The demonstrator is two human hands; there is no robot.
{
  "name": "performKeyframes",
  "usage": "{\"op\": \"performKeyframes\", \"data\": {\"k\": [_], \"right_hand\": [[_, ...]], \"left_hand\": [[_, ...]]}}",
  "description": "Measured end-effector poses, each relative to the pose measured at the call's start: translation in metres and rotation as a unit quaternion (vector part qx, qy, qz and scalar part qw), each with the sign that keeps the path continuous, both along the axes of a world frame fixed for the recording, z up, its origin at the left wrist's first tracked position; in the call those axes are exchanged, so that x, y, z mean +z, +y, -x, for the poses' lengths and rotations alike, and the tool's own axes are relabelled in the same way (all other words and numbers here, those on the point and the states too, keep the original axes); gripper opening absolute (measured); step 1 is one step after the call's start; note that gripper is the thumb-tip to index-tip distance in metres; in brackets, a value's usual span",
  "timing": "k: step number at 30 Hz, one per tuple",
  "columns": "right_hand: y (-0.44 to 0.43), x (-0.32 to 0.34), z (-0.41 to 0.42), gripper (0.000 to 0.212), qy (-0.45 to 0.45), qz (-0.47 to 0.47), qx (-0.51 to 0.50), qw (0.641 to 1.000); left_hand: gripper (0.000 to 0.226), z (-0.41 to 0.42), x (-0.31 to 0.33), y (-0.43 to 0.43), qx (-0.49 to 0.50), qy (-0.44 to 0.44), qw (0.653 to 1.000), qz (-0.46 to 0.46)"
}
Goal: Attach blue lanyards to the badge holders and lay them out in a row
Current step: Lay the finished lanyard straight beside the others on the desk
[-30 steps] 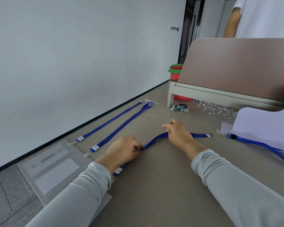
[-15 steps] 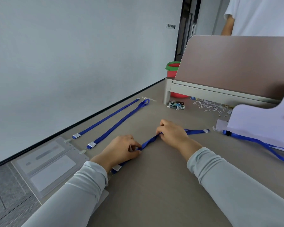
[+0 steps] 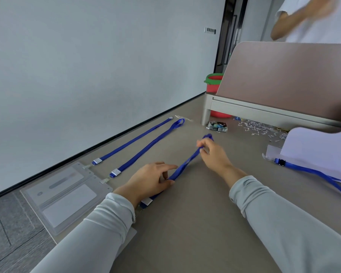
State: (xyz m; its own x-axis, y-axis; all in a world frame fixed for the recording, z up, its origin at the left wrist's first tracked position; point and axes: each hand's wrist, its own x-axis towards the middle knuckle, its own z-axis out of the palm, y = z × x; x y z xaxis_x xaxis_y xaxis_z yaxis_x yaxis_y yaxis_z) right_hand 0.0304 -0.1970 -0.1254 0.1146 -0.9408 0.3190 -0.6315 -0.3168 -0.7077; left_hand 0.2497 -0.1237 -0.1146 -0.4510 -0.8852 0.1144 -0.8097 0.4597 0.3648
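Two clear badge holders (image 3: 63, 192) lie at the table's left edge, each clipped to a blue lanyard (image 3: 146, 146) stretched straight toward the far side, side by side. A third blue lanyard (image 3: 185, 166) runs between my hands. My left hand (image 3: 152, 180) pinches its near part close to the white end tab (image 3: 147, 201). My right hand (image 3: 213, 152) pinches the strap farther out, with the far loop (image 3: 208, 137) sticking past the fingers. My left forearm hides whatever hangs from this lanyard's clip.
A pale lilac sheet (image 3: 319, 152) lies at the right over another blue lanyard (image 3: 313, 172). A beige desk divider (image 3: 283, 79) stands at the back, with paper scraps (image 3: 258, 129) and a small packet (image 3: 217, 126) near it. A person in white stands behind the divider.
My right hand has slid outward along the third lanyard, pulling it straighter and swinging its far end into line with the other two. My left hand stayed near the tab.
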Motion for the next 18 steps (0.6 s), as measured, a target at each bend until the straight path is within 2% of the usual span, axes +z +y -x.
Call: {"op": "performKeyframes", "data": {"k": [2, 4, 9, 12, 15, 18], "right_hand": [[-0.001, -0.004, 0.006, 0.010, -0.024, -0.081, -0.014, 0.996], [-0.003, -0.001, 0.007, 0.010, -0.035, -0.085, -0.029, 0.995], [-0.005, 0.000, 0.004, 0.039, 0.130, -0.067, -0.068, 0.987], [0.002, -0.003, 0.002, 0.036, 0.167, -0.002, -0.106, 0.980], [0.011, -0.006, 0.000, 0.026, 0.170, 0.083, -0.039, 0.981], [0.019, -0.009, -0.003, 0.031, 0.206, 0.097, 0.069, 0.971]], "left_hand": [[0.038, 0.000, -0.001, -0.001, -0.012, -0.023, 1.000, 0.005], [0.033, 0.000, -0.002, -0.002, -0.014, -0.035, 0.999, 0.004], [0.031, 0.000, -0.003, -0.001, -0.027, -0.038, 0.999, 0.015], [0.036, -0.001, -0.007, -0.004, -0.032, -0.058, 0.997, 0.040], [0.038, 0.001, -0.011, -0.006, -0.043, -0.088, 0.993, 0.066], [0.040, 0.003, -0.011, -0.006, -0.045, -0.085, 0.994, 0.059]]}}
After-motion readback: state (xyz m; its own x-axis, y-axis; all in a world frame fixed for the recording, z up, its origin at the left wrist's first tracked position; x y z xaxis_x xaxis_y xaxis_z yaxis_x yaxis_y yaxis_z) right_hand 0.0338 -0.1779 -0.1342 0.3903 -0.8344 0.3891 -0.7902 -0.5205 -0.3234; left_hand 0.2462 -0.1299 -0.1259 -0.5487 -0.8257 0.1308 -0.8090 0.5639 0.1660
